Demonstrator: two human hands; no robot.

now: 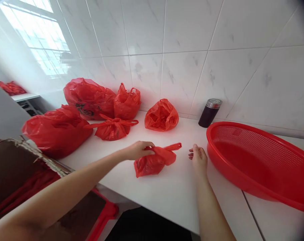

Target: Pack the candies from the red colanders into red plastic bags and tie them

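My left hand (140, 150) is closed on the gathered top of a small red plastic bag (152, 165). The bag rests on the white tabletop with its contents bunched inside, and one handle loop sticks out to the right. My right hand (199, 156) is held over the table between that bag and a large red plastic basket (232, 167). Its fingers are loosely bent and slightly apart, with nothing visible in them. A red bag with its handles tied (113, 129) lies beyond my left hand. Farther back, another red bag (162, 115) sits with its mouth open.
Large filled red bags (56, 130) crowd the table's left side, with an upright red bag (127, 102) near the tiled wall. A dark flask (209, 113) stands behind the basket. At lower left is a cardboard box (6, 150) with red material inside.
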